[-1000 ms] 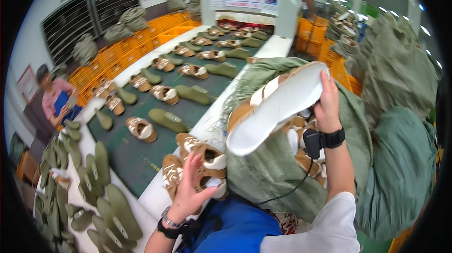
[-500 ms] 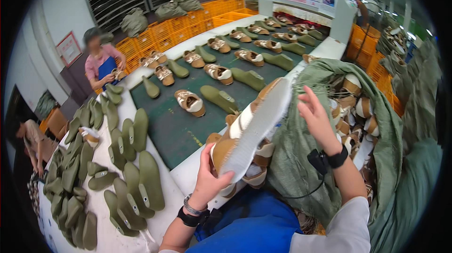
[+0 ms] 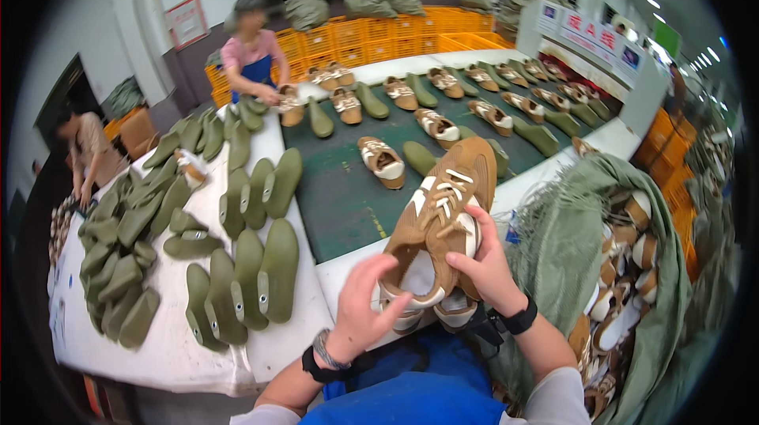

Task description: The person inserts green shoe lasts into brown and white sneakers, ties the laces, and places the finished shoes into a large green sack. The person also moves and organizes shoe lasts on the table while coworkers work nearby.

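Note:
I hold a brown suede sneaker [image 3: 443,211] with white stripes, laces and white sole, upper side toward me, above the near edge of the green belt [image 3: 340,196]. My left hand [image 3: 365,306] grips its heel opening. My right hand [image 3: 484,265] holds its side near the heel. A second sneaker [image 3: 455,310] sits just under it, partly hidden. On my right a green sack [image 3: 569,251] lies open, with several more sneakers [image 3: 632,267] of the same kind inside.
Several green shoe lasts [image 3: 253,275] lie on the white table [image 3: 182,346] at left. More sneakers and lasts alternate down the belt. One person in a pink top [image 3: 251,61] works at the far end; another [image 3: 83,148] stands at far left. Orange crates [image 3: 395,30] line the back.
The sneaker has turned over from sole-up to upper-up and come down in front of me. My view has swung left, away from the sack, toward the table of lasts.

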Motion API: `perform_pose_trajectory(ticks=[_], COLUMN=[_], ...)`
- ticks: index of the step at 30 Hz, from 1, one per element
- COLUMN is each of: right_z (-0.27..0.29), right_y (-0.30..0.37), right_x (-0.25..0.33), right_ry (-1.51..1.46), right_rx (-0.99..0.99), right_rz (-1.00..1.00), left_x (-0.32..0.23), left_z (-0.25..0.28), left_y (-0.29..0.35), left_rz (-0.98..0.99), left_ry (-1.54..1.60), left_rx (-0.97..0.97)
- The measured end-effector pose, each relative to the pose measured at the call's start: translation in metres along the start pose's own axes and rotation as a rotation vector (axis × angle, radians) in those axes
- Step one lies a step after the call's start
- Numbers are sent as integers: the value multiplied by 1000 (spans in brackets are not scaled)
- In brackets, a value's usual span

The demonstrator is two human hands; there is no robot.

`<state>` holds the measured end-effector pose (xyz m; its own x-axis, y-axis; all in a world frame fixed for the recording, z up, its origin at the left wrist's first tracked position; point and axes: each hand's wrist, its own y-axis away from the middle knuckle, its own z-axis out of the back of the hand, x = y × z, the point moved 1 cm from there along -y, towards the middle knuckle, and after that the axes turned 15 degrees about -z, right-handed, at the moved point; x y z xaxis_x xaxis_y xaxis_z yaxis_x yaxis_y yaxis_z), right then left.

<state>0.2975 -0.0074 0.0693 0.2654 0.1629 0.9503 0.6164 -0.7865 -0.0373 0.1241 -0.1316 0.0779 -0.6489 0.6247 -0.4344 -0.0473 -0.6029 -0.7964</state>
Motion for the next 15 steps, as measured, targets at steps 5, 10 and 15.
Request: perform_pose_trajectory(ticks=[5, 10, 15], right_z=[-17, -33, -61], right_y=[0, 5, 10], right_x=[-15, -3, -2], right_ry=[238, 961, 1244], right_rx=[185, -210, -198], right_rz=[-43, 264, 518], left_x=[16, 23, 20], left_z=[16, 13, 3], left_y=[-10, -3, -1], left_rz=[31, -7, 2], left_ry=[-302, -496, -469], left_rx=[106, 54, 33])
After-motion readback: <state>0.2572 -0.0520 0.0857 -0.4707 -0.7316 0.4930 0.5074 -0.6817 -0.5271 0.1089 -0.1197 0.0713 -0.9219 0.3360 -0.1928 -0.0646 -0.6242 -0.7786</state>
